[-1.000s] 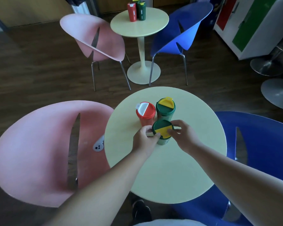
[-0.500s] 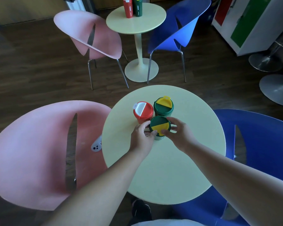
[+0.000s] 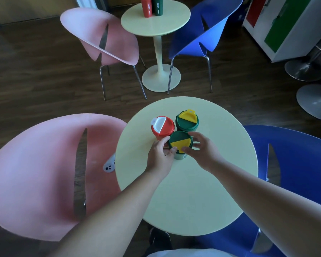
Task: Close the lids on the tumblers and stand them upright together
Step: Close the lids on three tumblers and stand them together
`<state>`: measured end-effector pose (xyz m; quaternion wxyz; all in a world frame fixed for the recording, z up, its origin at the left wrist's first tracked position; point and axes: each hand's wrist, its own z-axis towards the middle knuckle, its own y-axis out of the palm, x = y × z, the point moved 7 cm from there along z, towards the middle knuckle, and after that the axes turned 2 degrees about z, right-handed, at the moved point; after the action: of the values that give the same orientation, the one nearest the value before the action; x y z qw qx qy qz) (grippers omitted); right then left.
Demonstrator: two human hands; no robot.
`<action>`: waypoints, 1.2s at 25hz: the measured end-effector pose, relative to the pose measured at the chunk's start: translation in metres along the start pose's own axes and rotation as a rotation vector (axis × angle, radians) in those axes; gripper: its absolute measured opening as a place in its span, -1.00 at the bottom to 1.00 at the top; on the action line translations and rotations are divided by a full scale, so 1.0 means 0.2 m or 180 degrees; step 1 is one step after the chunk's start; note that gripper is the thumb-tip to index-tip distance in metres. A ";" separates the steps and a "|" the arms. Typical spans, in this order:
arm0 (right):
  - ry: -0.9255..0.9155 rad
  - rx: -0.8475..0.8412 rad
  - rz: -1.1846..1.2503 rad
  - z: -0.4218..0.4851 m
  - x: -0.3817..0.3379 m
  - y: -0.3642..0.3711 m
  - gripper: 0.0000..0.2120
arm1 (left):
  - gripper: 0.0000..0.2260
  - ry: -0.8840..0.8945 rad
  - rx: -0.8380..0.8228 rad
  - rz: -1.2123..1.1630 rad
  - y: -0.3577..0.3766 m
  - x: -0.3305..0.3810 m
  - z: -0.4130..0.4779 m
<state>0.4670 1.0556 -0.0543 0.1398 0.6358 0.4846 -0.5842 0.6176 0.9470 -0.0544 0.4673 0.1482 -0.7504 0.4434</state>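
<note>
Three tumblers stand upright in a tight cluster on the round pale-yellow table. The red tumbler has a red lid with a white flap. Behind it to the right is a green tumbler with a yellow flap. The nearest green tumbler, also yellow-flapped, touches both. My left hand grips its left side just under the lid, thumb at the rim. My right hand curls around its right side, fingertips on the lid edge. All three flaps look down.
A pink chair stands left of the table and a blue chair right. A small white object lies on the pink seat. Farther back, a second round table holds two more tumblers, flanked by a pink and a blue chair.
Both hands slid the nearest green tumbler away from me until it touches the red and green ones. My right fingers have loosened slightly on the lid. The camera tilted a little.
</note>
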 end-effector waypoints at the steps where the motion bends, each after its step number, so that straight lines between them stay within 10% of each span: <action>1: 0.0033 -0.0066 0.0022 0.01 0.00 -0.01 -0.39 | -0.58 -0.0018 -0.0037 -0.0026 -0.01 0.01 0.00; 13: -0.0349 0.0358 -0.0785 0.20 -0.14 -0.21 -0.62 | -0.71 0.0441 0.0664 0.0403 -0.23 0.11 0.14; 22: -0.0037 -0.0203 -0.1260 0.43 -0.20 -0.16 -0.24 | -0.08 0.0339 -0.0717 0.1516 -0.19 0.14 0.45; 30: -0.0117 -0.0246 -0.1144 0.43 -0.18 -0.18 -0.22 | -0.12 0.0431 -0.0817 0.1773 -0.15 0.13 0.50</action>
<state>0.3920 0.9944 -0.0324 0.0663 0.5224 0.6099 -0.5922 0.5654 0.8554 -0.0339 0.3917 -0.1531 -0.7792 0.4648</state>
